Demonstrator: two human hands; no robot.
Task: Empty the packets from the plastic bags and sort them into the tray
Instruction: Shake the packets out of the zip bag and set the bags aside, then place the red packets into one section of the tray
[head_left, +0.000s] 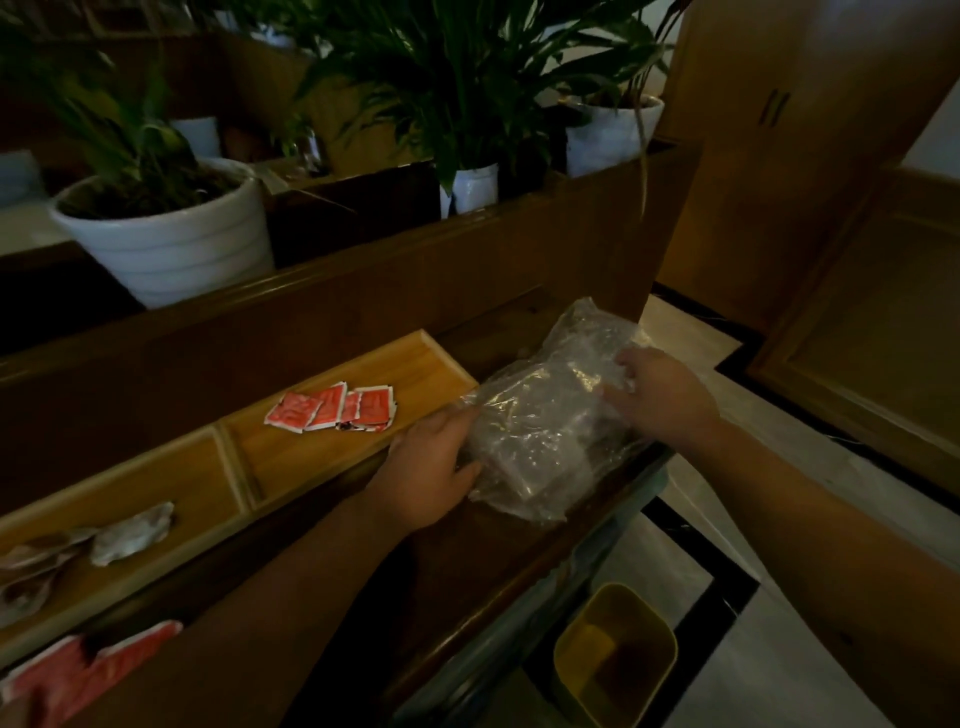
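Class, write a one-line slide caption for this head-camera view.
Both hands, left hand and right hand, hold a clear plastic bag beside the wooden tray holding red packets.

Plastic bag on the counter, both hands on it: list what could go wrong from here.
1. The plastic bag lies near the counter's edge, above the yellow bin; packets tipped out carelessly could fall to the floor or into it.
2. The left hand and right hand hold crinkled film, which may slip or tear.
3. The tray already holds red packets in its nearest compartment; a hasty pour could mix kinds.
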